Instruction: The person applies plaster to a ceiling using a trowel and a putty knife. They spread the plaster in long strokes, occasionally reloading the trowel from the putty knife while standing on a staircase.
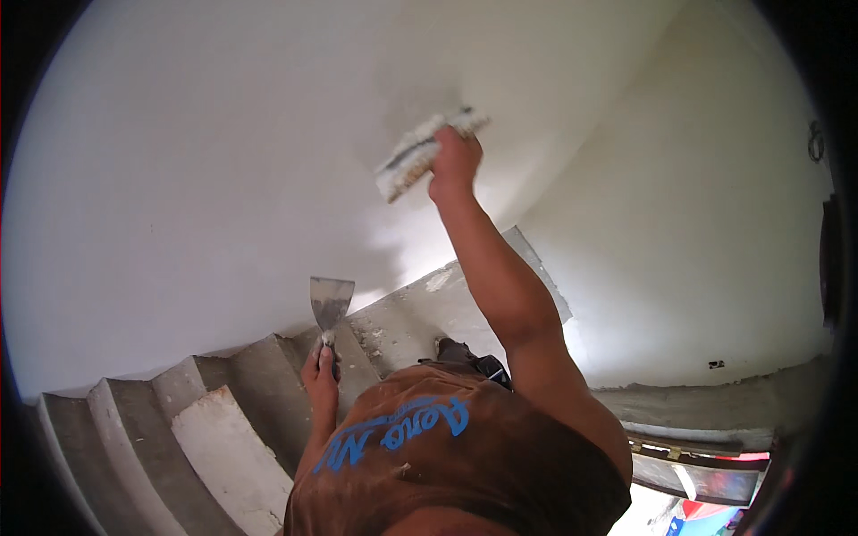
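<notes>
My right hand (458, 161) is raised at the end of an outstretched arm, its fingers wrapped round the handle of a plastering trowel (407, 171). White plaster is smeared over the trowel, which lies close against the pale wall (241, 179); whether its blade touches cannot be made out. Lower and to the left, my left hand (320, 364) grips the handle of a putty knife (332, 302). Its broad metal blade points up, away from me, with whitish residue near the handle.
Bare concrete stairs (134, 411) descend at the lower left, with a pale board (228, 447) lying across them. A dusty concrete landing (402, 326) runs along the wall's foot. A second wall (697, 268) meets it at right, carrying a small socket box (716, 364).
</notes>
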`<state>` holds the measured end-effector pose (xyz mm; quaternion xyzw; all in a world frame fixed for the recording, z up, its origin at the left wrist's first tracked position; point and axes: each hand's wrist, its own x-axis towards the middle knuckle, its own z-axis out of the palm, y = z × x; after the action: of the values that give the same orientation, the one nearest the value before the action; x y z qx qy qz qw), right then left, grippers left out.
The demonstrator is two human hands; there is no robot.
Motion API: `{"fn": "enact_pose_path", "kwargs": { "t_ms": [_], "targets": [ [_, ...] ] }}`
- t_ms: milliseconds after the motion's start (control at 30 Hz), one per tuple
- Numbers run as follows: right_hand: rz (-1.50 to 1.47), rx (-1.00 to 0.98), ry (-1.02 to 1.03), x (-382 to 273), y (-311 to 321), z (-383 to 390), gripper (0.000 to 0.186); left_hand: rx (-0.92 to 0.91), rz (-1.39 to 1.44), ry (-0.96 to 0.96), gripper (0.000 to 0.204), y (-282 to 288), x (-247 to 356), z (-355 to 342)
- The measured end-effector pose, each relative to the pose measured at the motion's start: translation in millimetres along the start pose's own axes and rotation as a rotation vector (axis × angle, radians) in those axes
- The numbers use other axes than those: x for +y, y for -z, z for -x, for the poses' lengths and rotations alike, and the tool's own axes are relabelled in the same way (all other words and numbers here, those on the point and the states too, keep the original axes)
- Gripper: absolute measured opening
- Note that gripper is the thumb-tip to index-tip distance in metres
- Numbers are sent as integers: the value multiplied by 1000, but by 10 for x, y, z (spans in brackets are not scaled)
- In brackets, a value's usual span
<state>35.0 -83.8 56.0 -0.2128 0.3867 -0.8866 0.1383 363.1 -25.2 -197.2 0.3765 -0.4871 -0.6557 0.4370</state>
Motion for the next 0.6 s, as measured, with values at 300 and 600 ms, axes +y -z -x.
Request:
{"fn": "enact_pose_path", "kwargs": {
  "t_ms": [300, 600],
  "targets": [
    [83, -221, 14, -251, -454, 582, 23, 41, 141, 59, 22, -107, 206, -311],
    [290, 77, 192, -666, 837, -915, 25, 226, 169, 198, 27, 83, 295, 117]
  ]
}}
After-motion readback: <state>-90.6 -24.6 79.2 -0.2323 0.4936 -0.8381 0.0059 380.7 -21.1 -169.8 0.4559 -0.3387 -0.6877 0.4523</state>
